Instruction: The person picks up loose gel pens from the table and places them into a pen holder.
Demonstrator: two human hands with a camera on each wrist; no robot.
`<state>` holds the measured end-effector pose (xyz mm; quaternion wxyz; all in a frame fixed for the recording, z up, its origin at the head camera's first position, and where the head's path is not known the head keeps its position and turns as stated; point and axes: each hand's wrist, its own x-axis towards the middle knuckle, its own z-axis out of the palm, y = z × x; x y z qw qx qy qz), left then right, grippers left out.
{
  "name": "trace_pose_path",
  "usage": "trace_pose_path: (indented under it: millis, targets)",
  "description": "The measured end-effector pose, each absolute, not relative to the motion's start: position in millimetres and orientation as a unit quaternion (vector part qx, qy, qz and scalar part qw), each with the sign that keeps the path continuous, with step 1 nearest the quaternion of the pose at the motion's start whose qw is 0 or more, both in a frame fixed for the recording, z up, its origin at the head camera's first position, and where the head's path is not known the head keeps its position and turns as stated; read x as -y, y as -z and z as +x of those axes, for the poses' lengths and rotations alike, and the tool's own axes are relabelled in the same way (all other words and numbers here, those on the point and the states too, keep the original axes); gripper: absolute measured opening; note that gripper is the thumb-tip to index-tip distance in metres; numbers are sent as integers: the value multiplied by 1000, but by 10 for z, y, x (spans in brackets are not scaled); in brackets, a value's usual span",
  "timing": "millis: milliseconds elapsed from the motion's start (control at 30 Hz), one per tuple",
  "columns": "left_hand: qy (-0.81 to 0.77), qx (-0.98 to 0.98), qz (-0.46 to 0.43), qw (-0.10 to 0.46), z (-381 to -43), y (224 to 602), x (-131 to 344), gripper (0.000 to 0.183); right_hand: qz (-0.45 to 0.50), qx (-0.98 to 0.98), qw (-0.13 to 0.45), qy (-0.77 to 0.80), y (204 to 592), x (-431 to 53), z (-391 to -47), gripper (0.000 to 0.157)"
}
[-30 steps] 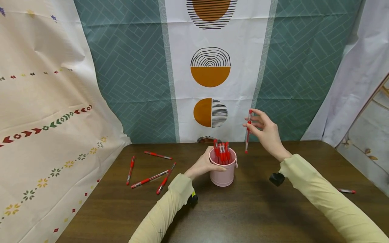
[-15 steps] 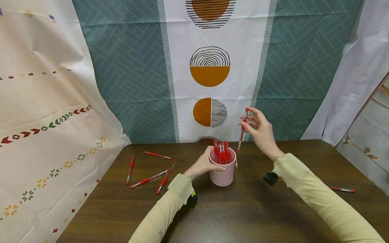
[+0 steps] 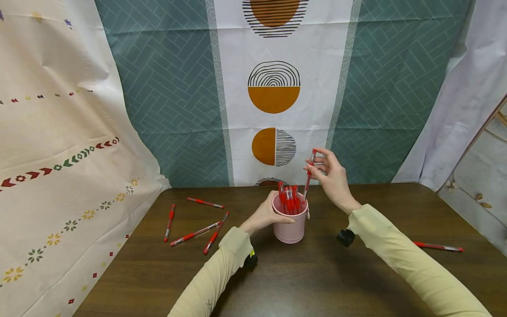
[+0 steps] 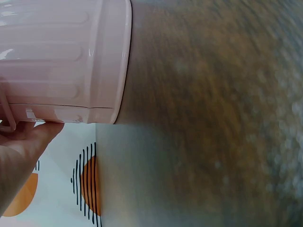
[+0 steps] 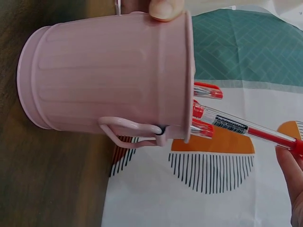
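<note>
A pink metal bucket [image 3: 289, 231] stands upright on the dark wooden table, with several red pens [image 3: 291, 200] upright inside it. My left hand [image 3: 267, 215] grips the bucket around its near left side, thumb just below the rim. In the right wrist view the bucket [image 5: 104, 75] appears sideways, its small side handle showing. My right hand [image 3: 328, 176] pinches a red pen [image 3: 308, 178] near its upper end, between thumb and fingers. That pen is tilted slightly, its lower tip at the right of the bucket's opening, overlapping the rim. The left wrist view shows the bucket's ribbed wall [image 4: 47, 52].
Left of the bucket lie several loose red pens, among them one at the back [image 3: 205, 203] and one far left [image 3: 169, 223]. Another pen [image 3: 437, 246] lies at the right beside my sleeve. Patterned cloth [image 3: 273, 97] hangs behind the table [image 3: 301, 281].
My right hand has moved left and, over the last half second, down, bringing the pen's tip to the bucket's opening. More of the pen at the right shows. My left hand and the bucket stay put.
</note>
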<state>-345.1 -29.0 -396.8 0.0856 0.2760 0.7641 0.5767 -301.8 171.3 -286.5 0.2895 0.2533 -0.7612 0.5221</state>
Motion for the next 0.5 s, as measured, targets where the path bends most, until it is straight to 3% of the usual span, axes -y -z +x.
trace_pose_path:
  millis: [500]
  targets:
    - [-567,-776,265,75,-3455,3970,285,78,251,765,272,-527,3033,-1699,-3020,45]
